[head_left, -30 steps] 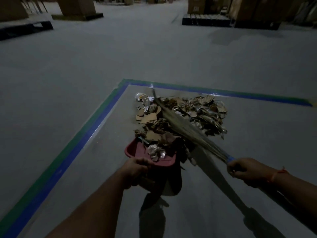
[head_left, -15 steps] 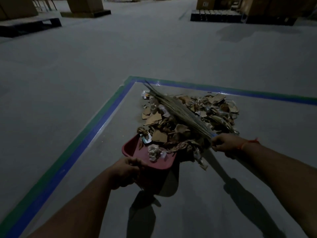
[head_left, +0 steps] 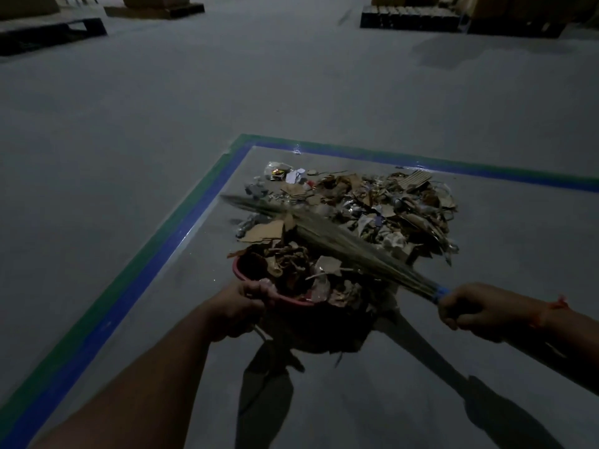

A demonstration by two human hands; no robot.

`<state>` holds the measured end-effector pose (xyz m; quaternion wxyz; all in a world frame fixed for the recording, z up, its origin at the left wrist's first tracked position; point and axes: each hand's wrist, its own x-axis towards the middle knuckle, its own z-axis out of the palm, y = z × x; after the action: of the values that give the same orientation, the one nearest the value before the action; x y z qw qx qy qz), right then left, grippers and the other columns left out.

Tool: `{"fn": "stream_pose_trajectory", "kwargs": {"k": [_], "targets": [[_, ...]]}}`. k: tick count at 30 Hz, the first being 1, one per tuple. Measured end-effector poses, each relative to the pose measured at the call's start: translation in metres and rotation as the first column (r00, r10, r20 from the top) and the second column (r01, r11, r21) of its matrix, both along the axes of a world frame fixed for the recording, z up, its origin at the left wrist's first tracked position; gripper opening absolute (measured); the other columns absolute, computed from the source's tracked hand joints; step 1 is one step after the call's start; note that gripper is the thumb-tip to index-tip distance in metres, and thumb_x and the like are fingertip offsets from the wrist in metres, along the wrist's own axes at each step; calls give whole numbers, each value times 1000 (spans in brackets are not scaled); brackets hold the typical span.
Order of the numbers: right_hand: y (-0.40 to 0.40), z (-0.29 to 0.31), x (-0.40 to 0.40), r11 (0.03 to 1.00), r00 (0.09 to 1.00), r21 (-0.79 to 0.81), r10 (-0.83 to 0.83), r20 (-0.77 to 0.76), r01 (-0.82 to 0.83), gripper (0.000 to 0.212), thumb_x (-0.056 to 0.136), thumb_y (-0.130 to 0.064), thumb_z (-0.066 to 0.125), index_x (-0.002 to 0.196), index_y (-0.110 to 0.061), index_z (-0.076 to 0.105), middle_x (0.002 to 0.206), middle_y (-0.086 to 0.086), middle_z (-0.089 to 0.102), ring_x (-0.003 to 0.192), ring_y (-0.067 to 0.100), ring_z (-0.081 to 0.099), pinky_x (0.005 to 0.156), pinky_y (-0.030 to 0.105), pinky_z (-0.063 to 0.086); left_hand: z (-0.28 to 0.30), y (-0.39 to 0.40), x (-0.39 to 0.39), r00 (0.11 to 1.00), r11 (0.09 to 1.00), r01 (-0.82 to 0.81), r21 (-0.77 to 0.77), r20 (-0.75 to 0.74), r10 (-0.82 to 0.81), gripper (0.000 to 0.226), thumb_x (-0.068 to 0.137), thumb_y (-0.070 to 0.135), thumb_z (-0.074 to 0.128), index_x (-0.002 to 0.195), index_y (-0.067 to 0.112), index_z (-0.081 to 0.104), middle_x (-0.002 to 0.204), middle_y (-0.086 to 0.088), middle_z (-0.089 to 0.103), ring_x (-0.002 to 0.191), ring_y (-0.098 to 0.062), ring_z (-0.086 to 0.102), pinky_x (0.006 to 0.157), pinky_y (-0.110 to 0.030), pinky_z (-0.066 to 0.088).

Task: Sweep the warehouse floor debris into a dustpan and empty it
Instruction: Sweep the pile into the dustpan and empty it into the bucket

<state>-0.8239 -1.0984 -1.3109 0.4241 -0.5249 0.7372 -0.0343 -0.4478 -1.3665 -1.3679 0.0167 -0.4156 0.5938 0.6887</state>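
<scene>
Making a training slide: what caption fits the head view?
Left hand holds a red dustpan while right hand sweeps cardboard debris in with a grass broom.

— Where was there room to move?

— The bare floor [head_left: 291, 92] lay open left of the tape border [head_left: 181, 234] and far ahead, up to the pallets [head_left: 411, 14] along its far edge.

— And what stood in the way?

— Inside the tape corner, the debris pile [head_left: 382, 205] filled the middle; the broom [head_left: 340, 241] lay slanted across it, and the heaped dustpan [head_left: 259, 280] blocked its near side. Floor nearer the person stayed open.
</scene>
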Motion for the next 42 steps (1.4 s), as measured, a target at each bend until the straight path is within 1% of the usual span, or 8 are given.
{"fn": "stream_pose_trajectory", "kwargs": {"k": [4, 8, 11, 15, 21, 25, 33, 42], "targets": [[-24, 2, 3, 999, 998, -51, 3, -59, -6, 18, 92, 2, 52, 84, -8, 64, 72, 10, 57, 47, 15, 56, 47, 21, 47, 0, 3, 3, 1000, 1000, 12, 1, -10, -12, 33, 91, -11, 50, 109, 9, 70, 98, -19, 65, 66, -21, 53, 53, -28, 42], [-51, -13, 19, 996, 992, -34, 82, -95, -86, 29, 87, -6, 53, 75, -30, 64, 77, 13, 65, 57, 27, 66, 58, 36, 59, 3, 6, 7, 1000, 1000, 15, -1, 12, -15, 34, 90, -11, 50, 111, 8, 69, 102, -17, 65, 70, -20, 55, 55, -28, 44], [-56, -22, 37, 991, 989, 10, 132, -71, -132, 25, 88, -8, 55, 75, -28, 63, 71, -5, 62, 55, 18, 63, 59, 29, 57, 5, 10, 7, 1000, 1000, 6, -7, 8, -6, 34, 90, -12, 50, 112, 7, 68, 99, -15, 67, 67, -19, 55, 53, -27, 43], [-33, -21, 49, 990, 990, 41, 133, 51, -135, 24, 90, -5, 54, 76, -23, 62, 75, 3, 62, 56, 20, 61, 54, 26, 54, 8, 18, 4, 999, 999, -28, -31, -23, 27, 36, 90, -15, 49, 111, 6, 69, 94, -13, 69, 61, -16, 58, 49, -26, 45], [-4, -9, 44, 993, 962, -63, -85, 258, 104, 16, 92, 5, 50, 82, -2, 59, 67, 10, 52, 48, 23, 51, 46, 29, 48, 13, 24, -6, 992, 996, -79, -45, -100, 74, 36, 90, -17, 48, 110, 4, 68, 92, -15, 66, 56, -14, 57, 45, -24, 45], [-6, 0, 49, 970, 933, -137, -146, 330, 200, 22, 93, 5, 50, 80, -7, 61, 66, 8, 54, 49, 26, 52, 48, 32, 48, 27, 29, -14, 991, 994, -86, -74, -107, 78, 36, 91, -14, 49, 116, 4, 67, 99, -13, 67, 57, -9, 61, 44, -20, 45], [-14, 10, 55, 914, 866, -186, -254, 432, 361, 25, 93, 7, 48, 79, -8, 62, 64, 8, 53, 52, 25, 51, 51, 34, 46, 39, 42, -7, 989, 986, -115, -121, -108, 102, 33, 92, -15, 48, 115, 0, 65, 94, -13, 65, 49, -5, 58, 41, -17, 42], [-31, 19, 68, 885, 856, -208, -305, 418, 417, 26, 93, 11, 46, 78, -6, 59, 59, 3, 51, 50, 27, 48, 47, 32, 44, 42, 54, -2, 980, 967, -175, -185, -126, 153, 31, 91, -17, 50, 110, 2, 66, 96, -14, 70, 57, -10, 64, 44, -19, 45]]}}
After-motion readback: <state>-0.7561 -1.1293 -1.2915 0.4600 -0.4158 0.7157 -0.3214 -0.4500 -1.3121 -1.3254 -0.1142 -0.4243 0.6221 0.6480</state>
